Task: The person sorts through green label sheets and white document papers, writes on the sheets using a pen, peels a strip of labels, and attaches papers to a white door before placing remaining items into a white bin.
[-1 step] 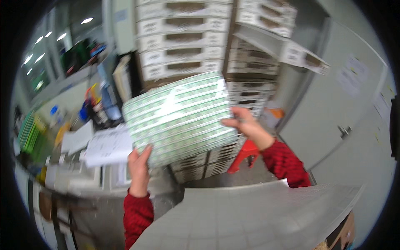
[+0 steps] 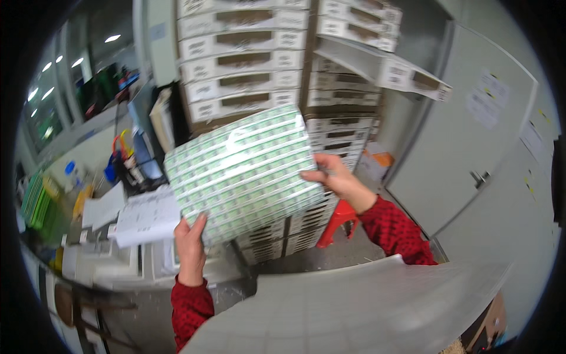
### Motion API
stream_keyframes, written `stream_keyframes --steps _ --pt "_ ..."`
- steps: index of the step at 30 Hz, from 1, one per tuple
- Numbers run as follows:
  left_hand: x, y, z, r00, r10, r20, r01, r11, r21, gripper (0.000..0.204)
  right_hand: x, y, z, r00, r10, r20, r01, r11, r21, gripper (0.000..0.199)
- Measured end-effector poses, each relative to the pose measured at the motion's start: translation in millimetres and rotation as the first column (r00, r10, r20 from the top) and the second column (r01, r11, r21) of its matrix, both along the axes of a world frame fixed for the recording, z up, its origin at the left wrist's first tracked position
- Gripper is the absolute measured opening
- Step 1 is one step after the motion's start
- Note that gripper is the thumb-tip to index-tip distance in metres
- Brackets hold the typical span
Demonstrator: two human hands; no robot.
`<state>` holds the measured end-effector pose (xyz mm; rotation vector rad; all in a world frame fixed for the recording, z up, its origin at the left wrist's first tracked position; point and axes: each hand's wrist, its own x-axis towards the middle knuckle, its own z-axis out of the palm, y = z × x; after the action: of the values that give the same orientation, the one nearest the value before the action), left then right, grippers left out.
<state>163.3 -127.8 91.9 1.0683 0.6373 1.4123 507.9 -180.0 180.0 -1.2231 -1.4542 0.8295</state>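
Between my hands is a glossy rectangular sheet (image 2: 242, 177) with rows of small green squares split by white stripes, tilted and raised in front of me. My left hand (image 2: 190, 248) is closed on its lower left corner, thumb on the face. At the right edge, my right hand (image 2: 342, 182) pinches it between thumb and fingers. The fingers behind the sheet are hidden. Closer to me, a large pale grey sheet (image 2: 354, 310) with faint grid lines spans the bottom of the view, below both forearms' red sleeves.
Stacked white trays (image 2: 242, 44) rise behind, one tray (image 2: 407, 76) jutting out at the right. A red stool (image 2: 339, 223) stands beneath. Papers (image 2: 147, 215) cover the left-hand desk, near a stack of green sheets (image 2: 36, 203). A grey door (image 2: 454, 141) is on the right.
The whole view has shifted slightly, so the trays, door and hands sit further left. Both hands keep their hold on the green-patterned sheet.
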Motion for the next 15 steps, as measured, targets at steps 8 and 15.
stream_keyframes --steps 8,15 --pt "18.0 -23.3 5.6 0.985 -0.155 -0.069 0.159 0.986 0.049 0.034 15.9 -34.5 -0.9 0.962 -0.08 -0.261 0.074 0.997 -0.03 0.031" --pt "26.1 -13.5 -4.0 0.995 -0.079 -0.058 0.08 0.996 0.027 0.027 24.2 -50.9 -2.6 0.993 -0.045 -0.108 0.046 0.999 0.003 0.033"
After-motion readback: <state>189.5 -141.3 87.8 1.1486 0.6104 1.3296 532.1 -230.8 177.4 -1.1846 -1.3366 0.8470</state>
